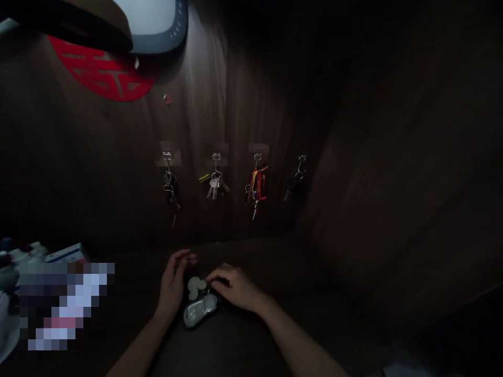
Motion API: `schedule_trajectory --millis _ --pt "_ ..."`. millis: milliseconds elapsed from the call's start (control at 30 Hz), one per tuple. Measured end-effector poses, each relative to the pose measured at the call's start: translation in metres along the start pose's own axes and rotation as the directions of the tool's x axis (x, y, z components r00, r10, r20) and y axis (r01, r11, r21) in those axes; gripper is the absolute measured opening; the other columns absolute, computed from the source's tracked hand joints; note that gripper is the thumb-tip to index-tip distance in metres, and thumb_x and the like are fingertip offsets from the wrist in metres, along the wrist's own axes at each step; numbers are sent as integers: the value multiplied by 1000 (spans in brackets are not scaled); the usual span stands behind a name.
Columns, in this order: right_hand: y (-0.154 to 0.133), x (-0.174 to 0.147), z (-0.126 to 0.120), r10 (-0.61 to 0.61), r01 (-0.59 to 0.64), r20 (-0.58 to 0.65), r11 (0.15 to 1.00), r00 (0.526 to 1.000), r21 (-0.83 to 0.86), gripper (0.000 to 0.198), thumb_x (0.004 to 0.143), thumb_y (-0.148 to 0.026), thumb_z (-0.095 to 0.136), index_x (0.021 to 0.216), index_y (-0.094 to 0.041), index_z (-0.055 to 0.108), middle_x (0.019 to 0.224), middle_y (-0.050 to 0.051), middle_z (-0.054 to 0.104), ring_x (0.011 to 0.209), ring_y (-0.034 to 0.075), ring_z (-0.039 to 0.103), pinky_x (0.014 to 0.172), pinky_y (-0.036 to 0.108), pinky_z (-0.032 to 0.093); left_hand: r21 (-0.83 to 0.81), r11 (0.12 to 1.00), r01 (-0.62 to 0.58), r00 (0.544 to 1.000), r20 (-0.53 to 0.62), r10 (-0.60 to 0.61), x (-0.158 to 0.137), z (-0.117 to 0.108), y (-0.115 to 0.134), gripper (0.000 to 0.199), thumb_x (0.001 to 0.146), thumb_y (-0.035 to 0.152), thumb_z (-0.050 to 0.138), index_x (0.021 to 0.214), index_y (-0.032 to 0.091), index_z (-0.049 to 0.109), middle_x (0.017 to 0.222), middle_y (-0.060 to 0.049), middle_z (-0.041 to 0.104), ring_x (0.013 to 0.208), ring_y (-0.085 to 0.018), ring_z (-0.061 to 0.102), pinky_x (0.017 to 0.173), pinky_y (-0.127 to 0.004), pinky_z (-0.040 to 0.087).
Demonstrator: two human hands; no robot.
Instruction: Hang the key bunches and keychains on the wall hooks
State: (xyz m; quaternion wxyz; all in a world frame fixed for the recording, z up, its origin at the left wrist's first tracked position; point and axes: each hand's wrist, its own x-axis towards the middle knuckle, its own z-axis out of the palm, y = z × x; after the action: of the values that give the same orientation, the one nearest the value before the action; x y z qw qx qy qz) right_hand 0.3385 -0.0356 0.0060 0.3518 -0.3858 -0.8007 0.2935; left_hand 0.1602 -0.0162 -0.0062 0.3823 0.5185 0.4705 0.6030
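Observation:
A silver-grey car key fob (200, 311) lies on the dark wooden surface between my hands. Just beyond it is a pale charm with rounded lobes (195, 286), close to the fob's ring end. My left hand (174, 283) is on the left of the charm, fingers curved and apart, holding nothing. From the right, my right hand (233, 285) reaches in with its index finger and thumb apart. Its fingertips are at the charm's right edge; whether they touch it I cannot tell.
On the wooden back panel, key bunches (215, 184) hang from several hooks, one with red and yellow cords (257, 186). A red round paper-cut (118, 78) and a cap (157, 26) are above. Boxes (68, 254) and clutter crowd the left side.

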Motion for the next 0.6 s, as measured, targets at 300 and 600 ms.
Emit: schedule_trajectory --millis 300,600 --pt "6 -3 5 -113 146 126 945 986 -294 14 85 -26 53 89 -25 66 100 -2 68 97 15 56 84 32 35 176 984 31 988 -154 -4 21 -38 -2 28 78 41 46 93 20 58 84 -3 66 77 -19 62 76 -33 49" --pt "36 -6 -13 0 -18 -45 918 999 -396 20 89 -29 47 88 -23 65 99 2 66 96 18 54 83 34 36 557 828 -64 853 461 -245 26 -74 14 34 68 33 59 101 27 65 114 -3 63 106 -24 57 92 -35 43"
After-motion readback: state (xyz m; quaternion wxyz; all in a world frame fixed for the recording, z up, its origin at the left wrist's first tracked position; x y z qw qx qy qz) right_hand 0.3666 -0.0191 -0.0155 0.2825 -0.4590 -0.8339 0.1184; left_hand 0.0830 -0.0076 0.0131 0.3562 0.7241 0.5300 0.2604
